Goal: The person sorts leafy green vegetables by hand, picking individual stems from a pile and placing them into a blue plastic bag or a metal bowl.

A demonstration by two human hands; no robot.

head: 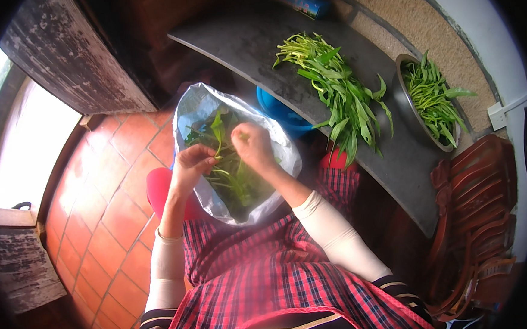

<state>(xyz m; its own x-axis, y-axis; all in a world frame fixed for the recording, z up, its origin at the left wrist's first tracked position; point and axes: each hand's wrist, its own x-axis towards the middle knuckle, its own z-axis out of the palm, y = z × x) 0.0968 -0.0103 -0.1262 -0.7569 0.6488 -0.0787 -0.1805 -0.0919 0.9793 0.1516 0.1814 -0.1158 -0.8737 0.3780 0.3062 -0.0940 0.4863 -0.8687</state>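
My left hand [194, 162] pinches a green leafy stem [218, 130] between thumb and fingertips, its leaf pointing up and away from me. Close beside it, my right hand [254, 148] has its fingers curled; it is slightly blurred, and whether it grips a bit of stem is hard to make out. Both hands are above the mouth of a white plastic sack [286, 163], which stands open between my knees. Inside the sack lie loose green leaves and stems [238, 188]. On the dark tabletop to the right rests a bunch of long-leaved greens [340, 92], resembling water spinach.
The dark stone tabletop [410, 191] has its edge just right of the sack. A metal bowl [408, 106] of greens and a blue packet [299, 1] are on it. Beneath the edge is a blue plastic basin [278, 109]. A wooden chair [478, 205] stands at right.
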